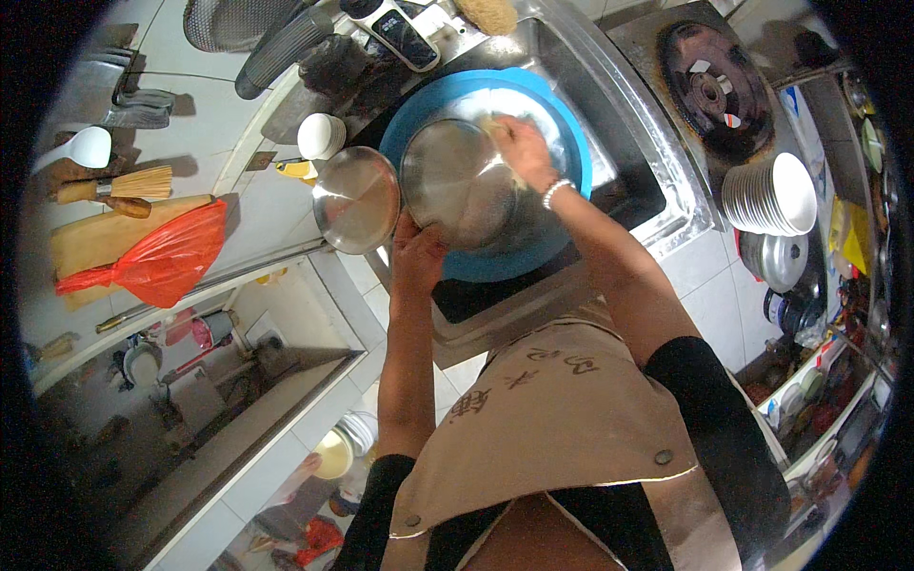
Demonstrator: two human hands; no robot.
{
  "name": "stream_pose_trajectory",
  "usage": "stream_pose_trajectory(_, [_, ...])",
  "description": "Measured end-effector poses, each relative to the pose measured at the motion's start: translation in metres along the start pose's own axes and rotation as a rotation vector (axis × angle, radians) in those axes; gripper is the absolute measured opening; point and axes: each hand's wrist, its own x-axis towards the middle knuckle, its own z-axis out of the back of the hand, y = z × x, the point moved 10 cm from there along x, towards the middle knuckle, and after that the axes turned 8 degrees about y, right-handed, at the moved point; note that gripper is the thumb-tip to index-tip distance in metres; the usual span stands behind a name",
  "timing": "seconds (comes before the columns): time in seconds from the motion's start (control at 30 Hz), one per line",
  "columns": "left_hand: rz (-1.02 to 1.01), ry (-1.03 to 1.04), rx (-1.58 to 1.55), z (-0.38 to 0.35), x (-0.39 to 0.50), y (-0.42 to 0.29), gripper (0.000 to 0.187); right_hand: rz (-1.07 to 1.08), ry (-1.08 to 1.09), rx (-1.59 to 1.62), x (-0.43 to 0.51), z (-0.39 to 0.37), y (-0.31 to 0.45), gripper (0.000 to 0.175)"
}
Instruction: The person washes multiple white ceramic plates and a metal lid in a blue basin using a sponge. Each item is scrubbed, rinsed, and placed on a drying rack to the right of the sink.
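My left hand (421, 248) grips the near-left rim of a round metal pan or lid (457, 182) over a blue plastic basin (485, 265). At the far right rim of that metal piece is my right hand (525, 146), its fingers bent around something pale that is mostly hidden, perhaps a scrubber. Left of the basin, close to my left hand, lies a second round metal lid or plate (357, 200). The basin rests in a stainless steel sink (671, 207).
White bowls (321, 135) are stacked at the sink's left. A loofah-like sponge (493, 13) and a device with a screen (403, 36) lie at the back. To the right are a stained burner (714, 89), more stacked bowls (771, 194) and a metal lid (778, 260).
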Motion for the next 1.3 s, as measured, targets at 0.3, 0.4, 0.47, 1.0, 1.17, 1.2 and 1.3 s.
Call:
stream_pose_trajectory(0.3, [-0.126, -0.232, 0.156, 0.024, 0.017, -0.004, 0.040, -0.373, 0.672, 0.652, -0.068, -0.094, -0.043, 0.030])
stream_pose_trajectory(0.4, [-0.108, -0.251, 0.097, 0.015, 0.019, 0.007, 0.032, 0.016, 0.577, 1.036, -0.083, -0.066, 0.049, 0.030])
stream_pose_trajectory(0.47, [-0.074, -0.296, 0.060, 0.010, 0.016, 0.012, 0.029, 0.494, 0.282, 0.379, -0.085, -0.029, 0.096, 0.031])
stream_pose_trajectory(1.0, [-0.414, 0.563, 1.675, -0.076, -0.034, -0.004, 0.030, -0.605, 0.731, 1.657, -0.059, -0.032, -0.032, 0.043])
stream_pose_trajectory(1.17, [-0.358, -0.080, 1.366, -0.030, -0.029, -0.049, 0.044, -0.377, 0.634, 1.414, -0.047, -0.020, -0.044, 0.039])
stream_pose_trajectory(1.2, [-0.195, -0.103, 0.873, -0.010, -0.025, -0.036, 0.048, -0.358, 0.596, 1.401, -0.046, -0.024, -0.045, 0.038])
stream_pose_trajectory(1.3, [0.115, -0.133, 0.377, 0.010, -0.022, -0.001, 0.055, -0.285, 0.458, 1.172, -0.041, -0.032, -0.046, 0.032])
